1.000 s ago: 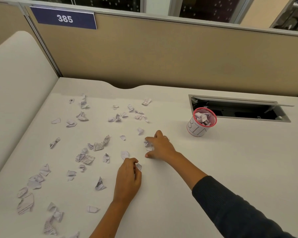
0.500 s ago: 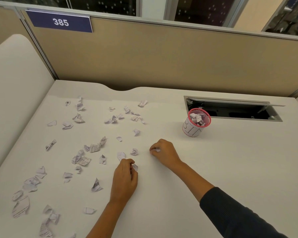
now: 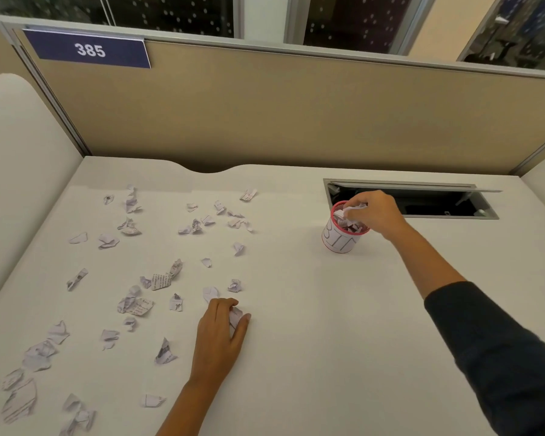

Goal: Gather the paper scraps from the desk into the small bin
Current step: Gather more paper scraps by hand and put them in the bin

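Head | right hand [image 3: 376,214] hides bin [image 3: 339,242] rim | left hand [image 3: 221,335] covers scrap [image 3: 235,317]

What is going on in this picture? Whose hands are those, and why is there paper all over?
A person wears a camera on their head, so you look down as they do. Those are their own two hands. The white desk is strewn with torn paper scraps. The small bin, white with a pink rim, already has scraps inside. The right hand is over the bin, holding a crumpled scrap at its rim. The left hand rests on the desk, pinching another scrap. Behind stands a tan divider with a sign reading 385.
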